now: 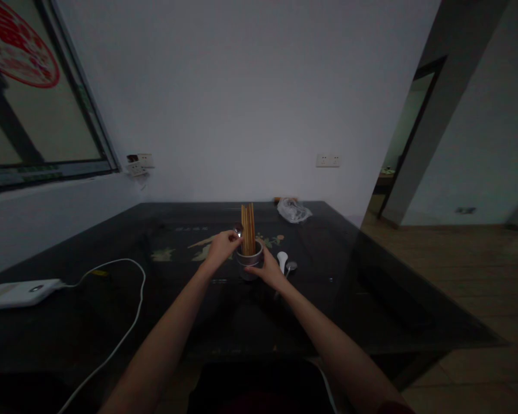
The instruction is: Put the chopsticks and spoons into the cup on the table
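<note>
A small metal cup [249, 260] stands in the middle of the dark table [112, 322], with a bundle of wooden chopsticks [247, 228] upright in it. My left hand [221, 247] is closed on a metal spoon [238, 231], held just left of the chopsticks above the cup's rim. My right hand [270, 268] is wrapped round the cup's right side and steadies it. Just right of that hand lie a white spoon [282, 260] and another metal spoon [290, 266] on the table.
A crumpled plastic bag [293, 210] lies at the table's far edge by the wall. A white device [19, 291] with a white cable [132, 310] sits at the left. Open wooden floor [470, 270] lies to the right.
</note>
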`<state>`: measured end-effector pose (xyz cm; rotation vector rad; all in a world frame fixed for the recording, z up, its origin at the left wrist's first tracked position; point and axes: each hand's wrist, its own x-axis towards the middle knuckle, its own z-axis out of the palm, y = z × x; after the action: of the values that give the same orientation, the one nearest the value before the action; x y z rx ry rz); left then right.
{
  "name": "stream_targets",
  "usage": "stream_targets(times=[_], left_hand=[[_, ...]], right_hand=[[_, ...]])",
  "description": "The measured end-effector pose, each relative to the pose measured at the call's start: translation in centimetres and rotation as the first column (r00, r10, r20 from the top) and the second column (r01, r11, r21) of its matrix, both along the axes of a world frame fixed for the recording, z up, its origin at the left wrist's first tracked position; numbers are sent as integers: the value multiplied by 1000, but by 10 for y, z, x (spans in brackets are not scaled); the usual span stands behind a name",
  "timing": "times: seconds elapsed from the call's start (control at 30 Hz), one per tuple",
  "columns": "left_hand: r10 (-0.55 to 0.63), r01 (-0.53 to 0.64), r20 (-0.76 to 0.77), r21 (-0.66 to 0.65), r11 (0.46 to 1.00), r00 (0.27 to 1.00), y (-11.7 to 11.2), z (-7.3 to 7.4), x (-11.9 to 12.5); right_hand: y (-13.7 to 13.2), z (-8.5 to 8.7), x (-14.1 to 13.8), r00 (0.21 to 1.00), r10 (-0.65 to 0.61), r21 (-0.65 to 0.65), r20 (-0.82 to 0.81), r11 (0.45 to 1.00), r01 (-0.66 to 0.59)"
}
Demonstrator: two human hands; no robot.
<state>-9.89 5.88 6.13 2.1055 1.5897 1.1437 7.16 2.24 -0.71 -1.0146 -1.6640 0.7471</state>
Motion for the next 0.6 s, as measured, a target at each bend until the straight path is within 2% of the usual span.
stream_targets(times=[0.2, 0.4, 0.6], left_hand=[[71, -70, -54, 20, 997, 996, -3, 2, -2], [203, -192, -179, 72, 979, 963, -6, 4, -5], [243, -226, -204, 103, 969, 948, -9, 8, -7]], right_hand=[[0, -1, 1, 1000, 1, 5, 3, 1000, -1], [-1, 1, 0, 1000, 15, 19, -2, 1000, -15], [0, -2, 0, 1000, 21, 26, -3, 999, -21]])
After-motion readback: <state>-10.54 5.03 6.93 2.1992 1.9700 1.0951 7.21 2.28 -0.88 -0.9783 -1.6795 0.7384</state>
